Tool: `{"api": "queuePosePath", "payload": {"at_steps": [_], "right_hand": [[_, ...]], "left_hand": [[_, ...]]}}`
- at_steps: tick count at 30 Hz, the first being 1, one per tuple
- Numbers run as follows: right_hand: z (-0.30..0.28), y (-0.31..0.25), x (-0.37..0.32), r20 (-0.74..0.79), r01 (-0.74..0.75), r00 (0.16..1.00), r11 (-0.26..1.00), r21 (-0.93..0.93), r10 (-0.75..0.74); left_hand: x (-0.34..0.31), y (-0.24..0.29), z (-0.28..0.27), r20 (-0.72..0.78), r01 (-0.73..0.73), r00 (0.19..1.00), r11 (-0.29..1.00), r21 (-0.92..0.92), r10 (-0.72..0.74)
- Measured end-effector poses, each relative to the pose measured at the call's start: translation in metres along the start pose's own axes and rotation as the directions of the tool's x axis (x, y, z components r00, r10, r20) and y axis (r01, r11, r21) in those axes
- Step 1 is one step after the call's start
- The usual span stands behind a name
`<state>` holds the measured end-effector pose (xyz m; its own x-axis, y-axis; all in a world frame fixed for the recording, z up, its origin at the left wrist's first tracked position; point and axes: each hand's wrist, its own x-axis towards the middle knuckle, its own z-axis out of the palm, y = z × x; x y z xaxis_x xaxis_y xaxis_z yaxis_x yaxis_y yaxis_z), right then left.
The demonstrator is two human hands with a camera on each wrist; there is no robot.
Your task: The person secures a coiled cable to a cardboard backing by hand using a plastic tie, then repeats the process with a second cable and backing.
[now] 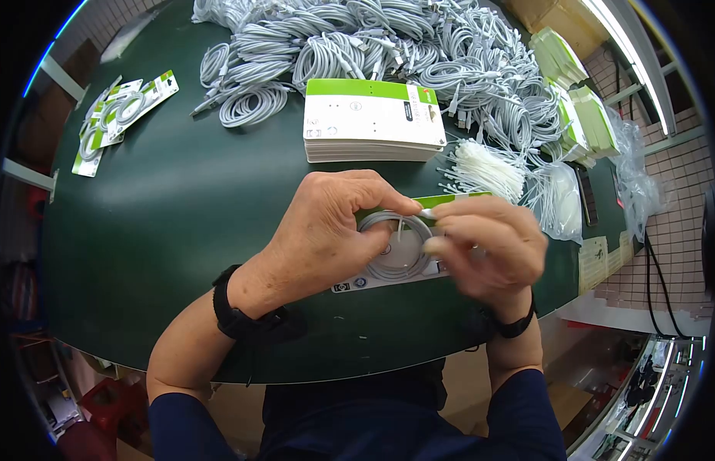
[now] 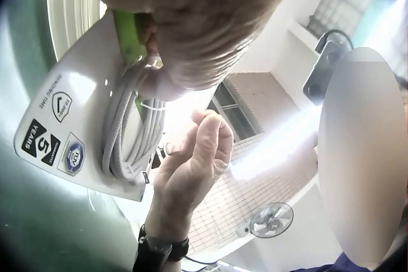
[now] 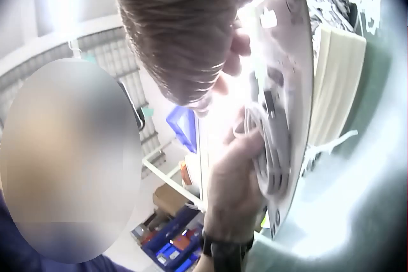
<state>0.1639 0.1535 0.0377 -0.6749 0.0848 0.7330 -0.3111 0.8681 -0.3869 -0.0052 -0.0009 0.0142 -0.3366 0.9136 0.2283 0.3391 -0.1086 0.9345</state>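
Note:
A coiled grey-white cable (image 1: 407, 272) lies against a printed white and green card (image 1: 359, 283), with a thin white tie (image 1: 400, 229) around one side of the coil. My left hand (image 1: 319, 230) grips coil and card, its thumb inside the loop and its index finger over the top edge. Close by on the right, my right hand (image 1: 492, 242) is curled and blurred. In the left wrist view, the tie (image 2: 153, 105) extends from the coil (image 2: 120, 135) toward my right hand (image 2: 191, 163), whose thumb and index finger pinch its end; the contact itself is faint.
A stack of cards (image 1: 373, 123) stands behind my hands. Many coiled cables (image 1: 334, 46) are heaped at the back, beside a pile of white ties (image 1: 488, 170). Carded cables (image 1: 115, 115) lie at the far left, more cards (image 1: 592, 119) and a phone (image 1: 587, 197) at the right.

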Motion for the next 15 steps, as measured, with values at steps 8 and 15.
{"api": "queuePosePath", "payload": {"at_steps": [8,15], "right_hand": [[-0.020,0.053,-0.014,0.078,-0.564,0.761,0.597,0.571,0.644],[0.002,0.029,-0.034,0.535,-0.678,0.709,0.235,0.697,0.460]], "left_hand": [[0.000,0.014,-0.005,0.041,-0.014,0.999,0.985,-0.174,0.022],[0.000,0.013,-0.008,0.025,-0.015,0.999,0.974,-0.225,0.021]]}}
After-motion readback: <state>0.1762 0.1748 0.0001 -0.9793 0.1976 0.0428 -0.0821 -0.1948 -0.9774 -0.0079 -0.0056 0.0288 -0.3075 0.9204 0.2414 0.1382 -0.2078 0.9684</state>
